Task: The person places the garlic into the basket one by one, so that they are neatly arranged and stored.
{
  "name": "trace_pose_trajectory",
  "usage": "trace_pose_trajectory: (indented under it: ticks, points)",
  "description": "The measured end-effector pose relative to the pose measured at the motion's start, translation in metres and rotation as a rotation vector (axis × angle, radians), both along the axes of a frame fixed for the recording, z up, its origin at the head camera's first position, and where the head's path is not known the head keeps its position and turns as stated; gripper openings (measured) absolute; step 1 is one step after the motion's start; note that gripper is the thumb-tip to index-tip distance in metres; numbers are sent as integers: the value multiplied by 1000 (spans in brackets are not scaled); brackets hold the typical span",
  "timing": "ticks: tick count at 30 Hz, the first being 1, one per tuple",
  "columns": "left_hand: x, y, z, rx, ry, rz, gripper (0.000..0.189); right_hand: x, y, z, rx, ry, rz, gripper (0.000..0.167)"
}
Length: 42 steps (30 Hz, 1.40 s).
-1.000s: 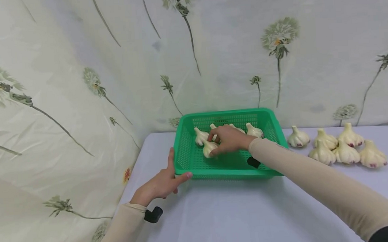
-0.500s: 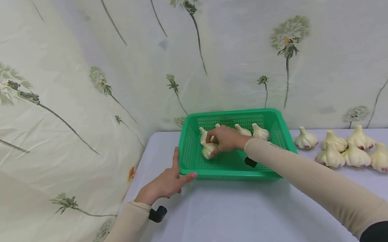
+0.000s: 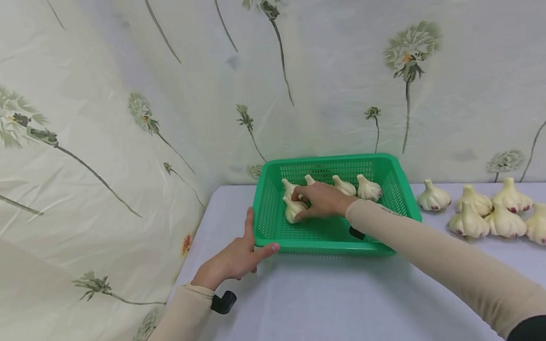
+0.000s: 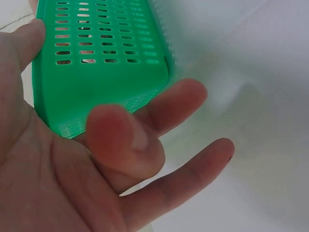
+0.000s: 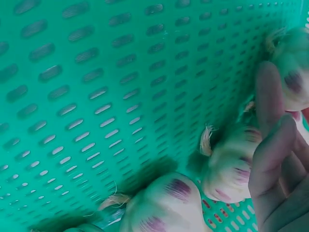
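A green plastic basket point(image 3: 314, 245) stands on the table with several garlic bulbs in it. My right hand point(image 3: 322, 199) reaches inside and holds a garlic bulb point(image 3: 292, 211) near the left end, its thumb and forefinger at the bulb's sides. Behind that bulb, others form a row along the back wall, among them a garlic bulb point(image 3: 368, 188) at the right; the hand partly covers this row. My left hand point(image 3: 228, 258) rests against the basket's front left corner, thumb by the front rim and fingers fairly straight. In the left wrist view its fingers point(image 4: 178, 186) spread beside the basket's perforated wall point(image 4: 104, 79).
To the right of the basket, several more garlic bulbs point(image 3: 504, 220) lie grouped on the white tablecloth point(image 3: 317, 302), and one garlic bulb point(image 3: 434, 197) sits apart nearer the basket. A flower-printed curtain point(image 3: 324, 85) hangs behind and at the left.
My right hand and the bulb it holds have shifted slightly left within the basket. The head view has turned a little left. The left hand stays at the corner.
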<state>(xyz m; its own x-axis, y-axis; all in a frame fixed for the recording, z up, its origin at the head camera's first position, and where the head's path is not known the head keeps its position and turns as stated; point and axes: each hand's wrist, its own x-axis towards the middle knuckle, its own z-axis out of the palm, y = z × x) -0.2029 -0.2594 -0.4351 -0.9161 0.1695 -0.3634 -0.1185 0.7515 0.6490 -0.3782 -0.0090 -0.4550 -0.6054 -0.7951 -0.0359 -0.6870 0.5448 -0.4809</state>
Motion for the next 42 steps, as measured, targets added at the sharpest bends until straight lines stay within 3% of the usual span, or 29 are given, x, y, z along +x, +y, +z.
trace_pose_trajectory:
  ticks: [6,11,20,28,32,37,42]
  points:
    - [-1,2,1,-3,1,-9,118,5,4,4,33,1,-8,56]
    - [-3,5,1,-9,19,-25,119,10,5,14,112,56,-9,64]
    - [-7,7,1,-8,14,-30,119,16,30,47,192,108,-47,70]
    - [-5,6,2,-35,22,-28,119,21,88,86,196,134,-125,68]
    - [-1,5,1,-28,21,-21,118,24,127,96,218,179,-152,65]
    - [3,3,-1,-13,24,-11,119,31,182,95,222,233,-199,63]
    - [5,4,-1,-12,29,-4,120,44,242,79,241,273,-290,64]
